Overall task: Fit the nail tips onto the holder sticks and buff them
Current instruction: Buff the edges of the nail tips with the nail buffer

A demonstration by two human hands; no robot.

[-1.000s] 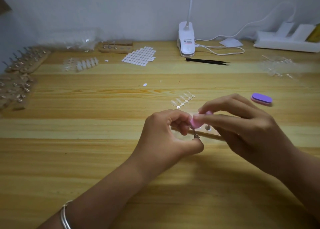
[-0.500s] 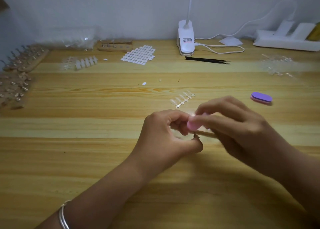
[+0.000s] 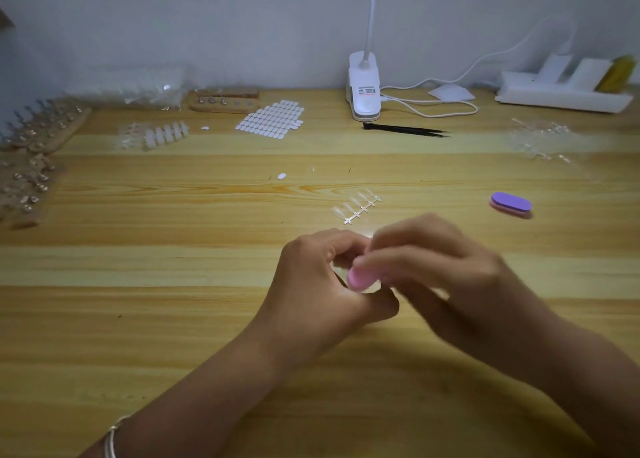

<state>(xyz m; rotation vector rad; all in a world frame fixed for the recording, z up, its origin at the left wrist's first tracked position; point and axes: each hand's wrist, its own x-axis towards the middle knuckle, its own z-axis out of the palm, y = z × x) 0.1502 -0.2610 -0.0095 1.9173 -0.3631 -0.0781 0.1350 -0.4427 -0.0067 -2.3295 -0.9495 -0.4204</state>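
A pink buffer (image 3: 360, 279), pinched in the right hand (image 3: 443, 277), is laid crosswise just right of the largely hidden nail tip (image 3: 341, 267) clenched in the left hand (image 3: 322, 284) above the bench (image 3: 173, 319).

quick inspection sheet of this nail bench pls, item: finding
surface: light wooden table, small white bits scattered mid-table.
job's things: pink oval buffer block between the hands; strip of clear nail tips just beyond; racks of holder sticks at far left.
clutter: spare purple oval buffer block, black tweezers, sheet of white adhesive tabs.
hands: right hand pinches the pink buffer, blurred; left hand curled on a hidden item, likely a holder stick.
cables: white cord looped by the white clip lamp.
surroundings: white power strip, plain wall.
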